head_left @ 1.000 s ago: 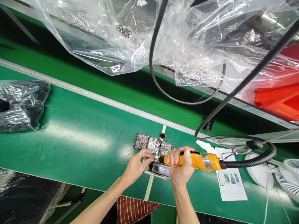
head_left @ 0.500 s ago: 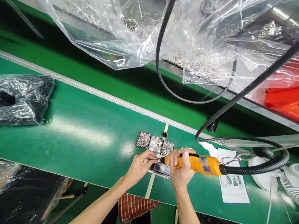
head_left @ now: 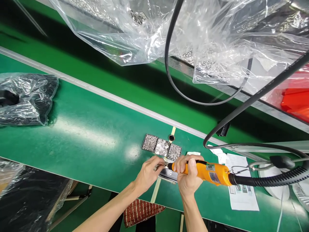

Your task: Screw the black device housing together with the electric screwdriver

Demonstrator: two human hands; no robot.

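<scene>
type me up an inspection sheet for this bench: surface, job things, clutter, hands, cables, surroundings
Surface: green bench top, glossy, pale tape strip across it.
Job's things: orange power tool in use position; three small trays of tiny metal parts; dark shiny piece, partly hidden by the right hand.
Clutter: printed papers; plastic-wrapped dark item.
Hands: left hand at the tool's tip, anything pinched too small to tell; right hand gripping the tool.
Cables: black cable looping overhead; ribbed sleeve at the tool's rear.
Surroundings: clear plastic bags above; white fan at right edge.
</scene>
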